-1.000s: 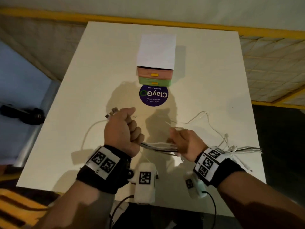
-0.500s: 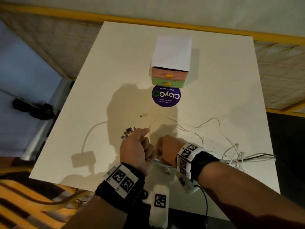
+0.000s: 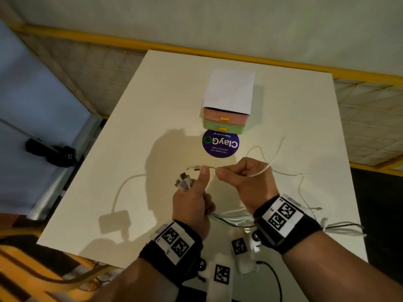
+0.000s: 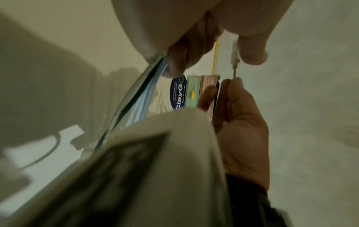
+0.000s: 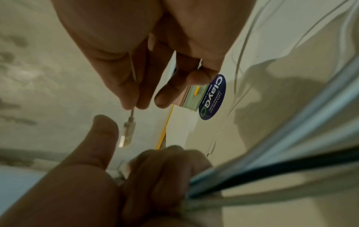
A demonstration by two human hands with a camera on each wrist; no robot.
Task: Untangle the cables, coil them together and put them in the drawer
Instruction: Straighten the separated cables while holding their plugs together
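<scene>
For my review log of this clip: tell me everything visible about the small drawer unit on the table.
The drawer unit is a small box that looks like plastic, with a plain white top. It holds two stacked drawers: a pink drawer above a green drawer, each with a small yellow handle at its front centre. Both drawers look closed. It stands upright on the white table, towards the far edge, front facing the person. A round purple sticker lies just in front of it. Neither hand nor any cable touches it.
</scene>
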